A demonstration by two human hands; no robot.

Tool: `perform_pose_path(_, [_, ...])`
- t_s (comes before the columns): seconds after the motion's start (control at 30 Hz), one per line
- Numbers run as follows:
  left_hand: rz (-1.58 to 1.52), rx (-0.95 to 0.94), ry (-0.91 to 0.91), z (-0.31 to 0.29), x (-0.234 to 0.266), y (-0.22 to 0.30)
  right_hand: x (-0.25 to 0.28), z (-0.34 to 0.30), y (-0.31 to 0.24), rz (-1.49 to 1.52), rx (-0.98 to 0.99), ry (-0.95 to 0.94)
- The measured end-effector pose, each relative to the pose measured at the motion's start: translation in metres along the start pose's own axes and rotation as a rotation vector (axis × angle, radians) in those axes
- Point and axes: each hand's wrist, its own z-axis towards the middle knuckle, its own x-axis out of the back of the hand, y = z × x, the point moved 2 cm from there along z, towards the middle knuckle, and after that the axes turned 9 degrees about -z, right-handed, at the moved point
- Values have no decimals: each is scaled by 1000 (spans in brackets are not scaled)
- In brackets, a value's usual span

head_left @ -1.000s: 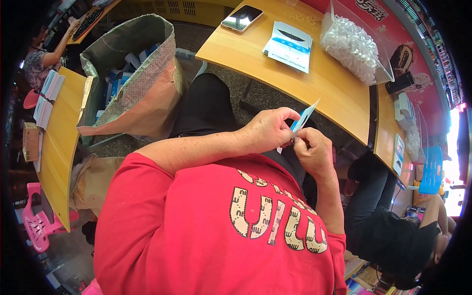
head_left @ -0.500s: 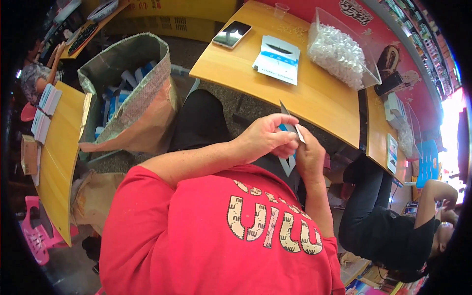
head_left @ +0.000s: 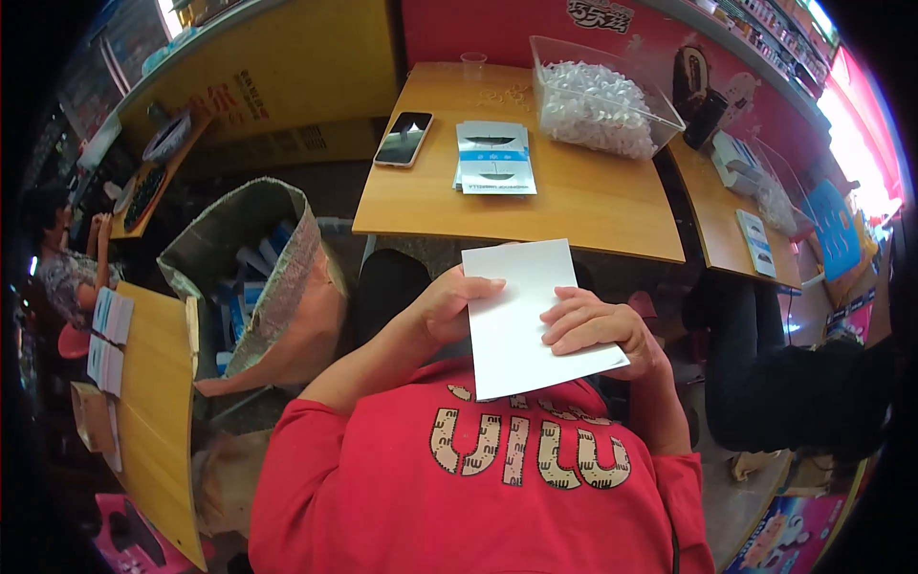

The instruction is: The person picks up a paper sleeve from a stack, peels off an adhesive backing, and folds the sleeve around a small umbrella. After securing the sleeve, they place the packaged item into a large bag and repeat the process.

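A plain white card [head_left: 516, 330], its blank side up, lies between my hands in front of my red shirt. It seems to be more than one sheet, since a second edge peeks out at the lower right corner. My left hand [head_left: 449, 301] grips its left edge, thumb on top and fingers hidden underneath. On the other side my right hand [head_left: 607, 330] holds the right edge, with its fingers laid across the white face and its thumb out of sight. Beyond, on the wooden table [head_left: 421, 206], sits a stack of printed cards [head_left: 495, 158] with a blue band.
A phone [head_left: 404, 139] lies left of the stack; a clear bin [head_left: 612, 105] of small white pieces is at the right. An open woven sack [head_left: 287, 297] holding blue-and-white items stands left of me. Another person in dark clothes sits at right beside a second table [head_left: 708, 210].
The card, tilted nearly edge-on before with some blue showing, now faces up flat and white. My hands have moved apart to its two sides, and the head view has shifted.
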Motion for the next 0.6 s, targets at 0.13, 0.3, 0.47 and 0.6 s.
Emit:
perform_pose_path(0.13, [627, -206, -21, -10, -16, 8, -3, -12, 12, 227, -253, 341])
perform_pose_path(0.3, [1390, -667, -347, -19, -41, 7, -5, 0, 17, 293, -439, 710])
perform_pose_path(0.47, [1628, -878, -421, -23, -53, 2, -6, -5, 26, 395, -549, 617])
perform_pose_path(0.6, [1695, -949, -403, -16, -46, -5, -9, -8, 32, 525, -580, 610])
